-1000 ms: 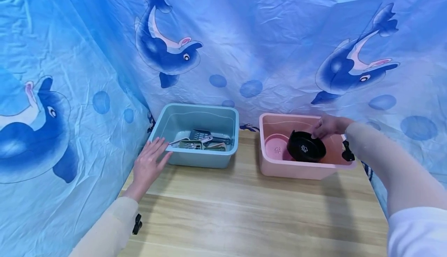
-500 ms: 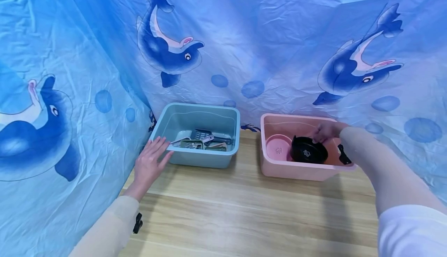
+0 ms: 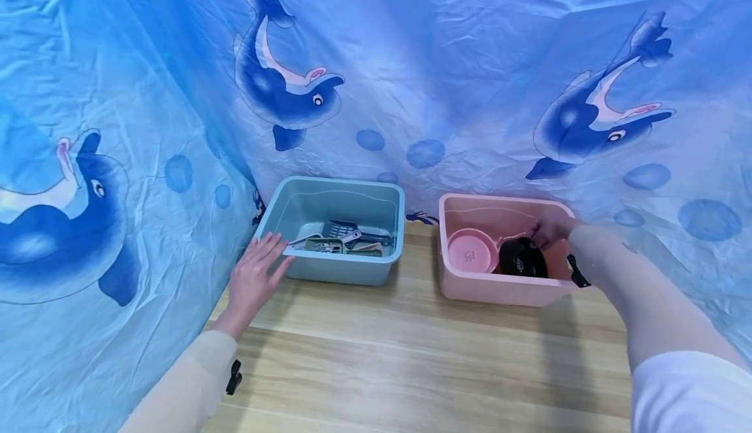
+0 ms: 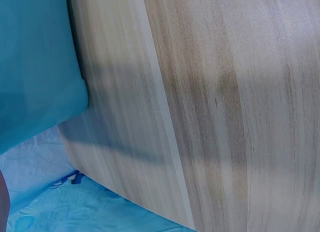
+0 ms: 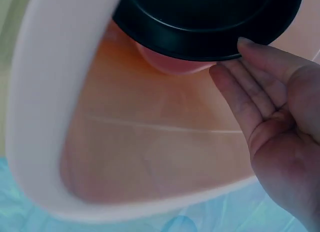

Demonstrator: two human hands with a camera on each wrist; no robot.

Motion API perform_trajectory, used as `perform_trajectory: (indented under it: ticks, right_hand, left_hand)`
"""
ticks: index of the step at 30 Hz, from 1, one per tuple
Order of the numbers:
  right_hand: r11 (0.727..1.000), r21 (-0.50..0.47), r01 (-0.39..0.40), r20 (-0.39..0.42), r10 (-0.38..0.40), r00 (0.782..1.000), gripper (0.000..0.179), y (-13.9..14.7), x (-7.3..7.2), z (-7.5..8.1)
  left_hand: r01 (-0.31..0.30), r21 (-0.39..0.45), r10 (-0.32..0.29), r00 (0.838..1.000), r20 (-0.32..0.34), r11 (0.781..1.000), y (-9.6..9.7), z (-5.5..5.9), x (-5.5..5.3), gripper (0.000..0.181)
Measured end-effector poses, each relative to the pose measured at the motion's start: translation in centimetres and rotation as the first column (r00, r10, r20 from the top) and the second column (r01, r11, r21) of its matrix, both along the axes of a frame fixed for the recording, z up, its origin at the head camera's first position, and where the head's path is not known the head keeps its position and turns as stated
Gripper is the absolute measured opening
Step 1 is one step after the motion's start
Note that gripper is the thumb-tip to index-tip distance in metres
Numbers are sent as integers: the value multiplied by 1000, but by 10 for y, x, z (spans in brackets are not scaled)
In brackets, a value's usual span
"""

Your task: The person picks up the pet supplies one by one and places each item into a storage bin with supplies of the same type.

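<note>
At the right, my right hand (image 3: 551,232) reaches into a pink plastic bin (image 3: 493,289). It pinches the rim of a round black bowl (image 5: 200,39) with a paw print; in the right wrist view the thumb lies over the edge and the fingers under it. A pink bowl (image 3: 470,251), also paw-printed, sits to its left inside the bin. My left hand (image 3: 254,279) has its fingers straight and rests at the front left corner of a blue bin (image 3: 335,270). Only a sliver of that hand shows in the left wrist view.
Inside the blue bin lie a dark slotted scoop (image 3: 343,229) and several smaller scoop-like items. Both bins stand at the back of a wood-grain table (image 3: 382,354). A blue dolphin-print curtain (image 3: 411,80) hangs behind them and along the left.
My right hand has lowered the black bowl deeper into the pink bin and slightly right, uncovering more of the pink bowl. The left hand stays at the blue bin.
</note>
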State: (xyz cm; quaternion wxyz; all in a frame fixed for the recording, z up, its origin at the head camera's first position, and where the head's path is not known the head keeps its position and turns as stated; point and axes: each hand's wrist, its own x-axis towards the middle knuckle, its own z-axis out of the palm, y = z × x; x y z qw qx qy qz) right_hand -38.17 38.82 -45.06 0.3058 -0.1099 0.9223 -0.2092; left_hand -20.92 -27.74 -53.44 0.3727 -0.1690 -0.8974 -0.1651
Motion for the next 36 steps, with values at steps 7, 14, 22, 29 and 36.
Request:
perform_trajectory:
  ticks: [7, 14, 22, 29, 36]
  right_hand:
    - [999, 6, -52, 123, 51, 991, 32, 3, 1, 28]
    - [997, 20, -78, 213, 72, 974, 32, 10, 2, 66]
    - [995, -89, -35, 270, 58, 961, 33, -3, 12, 94]
    - [983, -177, 44, 302, 11, 953, 37, -16, 32, 99]
    - [973, -215, 89, 294, -23, 956, 36, -23, 61, 94]
  left_hand:
    - [-16, -5, 16, 1000, 9, 1000, 2, 1, 0, 64]
    - [-19, -22, 19, 1000, -2, 1000, 4, 2, 1, 69]
    - [0, -8, 0, 1000, 21, 1000, 0, 1, 1, 59]
    - [-7, -4, 8, 995, 100, 1000, -4, 4, 4, 48]
    - [-13, -33, 18, 987, 161, 999, -2, 11, 3, 47]
